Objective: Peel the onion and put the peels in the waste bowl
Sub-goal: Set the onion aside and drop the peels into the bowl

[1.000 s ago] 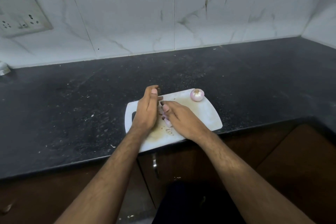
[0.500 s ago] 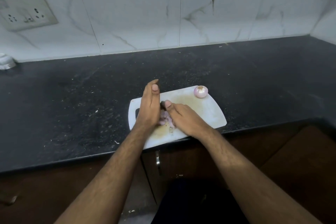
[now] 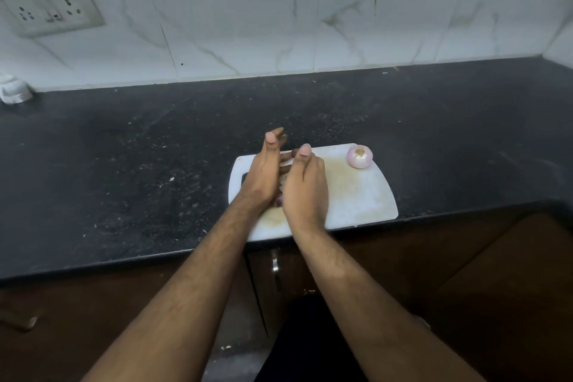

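Since half a second ago our right hand [image 3: 305,187] closes against our left hand [image 3: 266,170], cupping peels [image 3: 279,200] to gather them; the onion [image 3: 359,156] rests right of both, on the board [image 3: 366,195].

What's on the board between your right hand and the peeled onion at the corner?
Head view: nothing lies between the right hand and the onion, only bare, yellow-stained cutting board.

The light around me is dim and cool, falling softly from above, so the white marble wall tiles [image 3: 372,25] look bluish. The speckled black stone counter [image 3: 124,164] shows faint sheen. Straight lines bow towards the edges, and the corners blur slightly.
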